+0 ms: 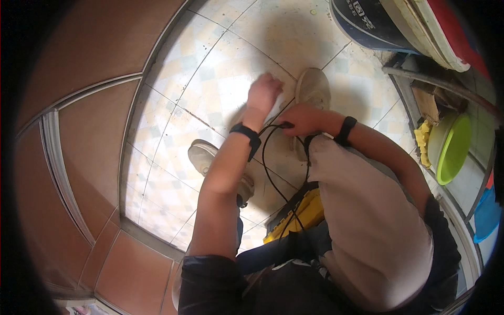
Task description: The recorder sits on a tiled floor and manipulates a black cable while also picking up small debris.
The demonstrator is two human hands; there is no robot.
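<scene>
My left hand point(264, 93) is low over the tiled floor point(220, 90), its fingers curled and slightly blurred. Whether it grips something is hidden; a small whitish patch shows beside its wrist. My right hand point(304, 119) is closed around a thin black cable point(269, 169), close to my right shoe point(314, 88). From that hand the cable makes a loose loop, then runs down past my knee towards my lap. Below the loop, a yellow and black case point(309, 210) is partly covered by my leg and clothing.
Brown tiled panels point(92, 157) with metal trim rise on the left. On the right stands a metal rack point(437, 80) with a green basin point(454, 151), a yellow object point(423, 143) and a blue item point(487, 214). A dark printed bag point(370, 27) is at upper right.
</scene>
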